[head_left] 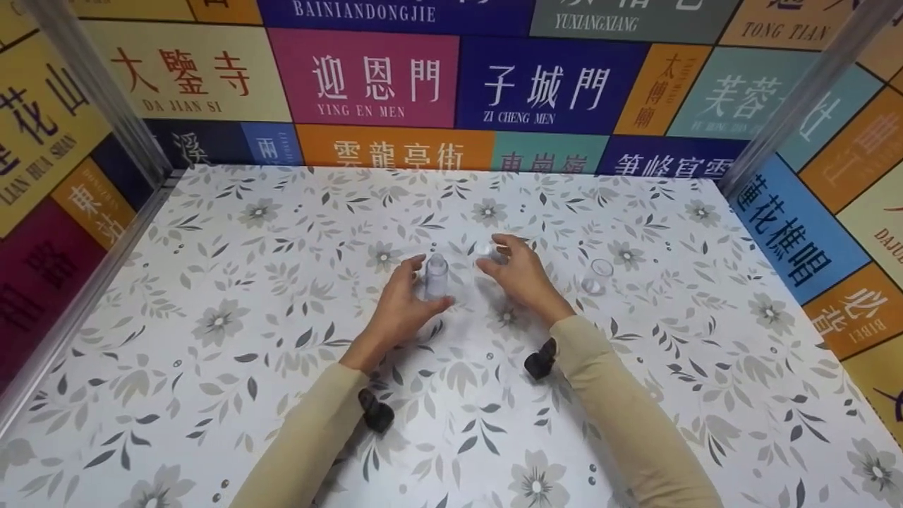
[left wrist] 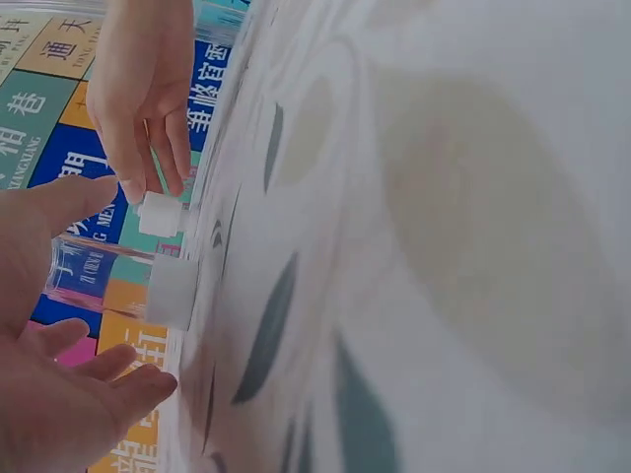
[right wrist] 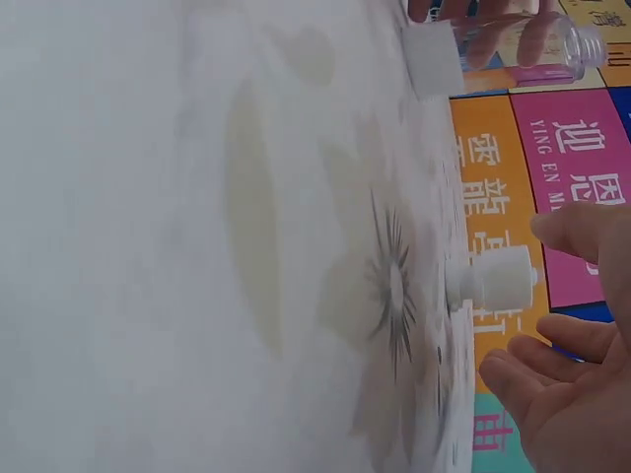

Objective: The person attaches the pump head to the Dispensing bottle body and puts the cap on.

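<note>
A clear bottle with a threaded neck and a white lower part stands upright on the table. My left hand is beside it, thumb and fingers spread loosely around it, with gaps visible in the left wrist view. A small white cap-like piece stands on the table to the bottle's right. Near it, my right hand has its thumb and fingers apart, and the right wrist view shows a gap between them and the piece. Right of that hand lies a clear cylindrical cover.
The table wears a white floral cloth. Panels with printed lettering stand behind it and at both sides. Clear corner posts rise at its back corners. A black wrist device sits at each sleeve.
</note>
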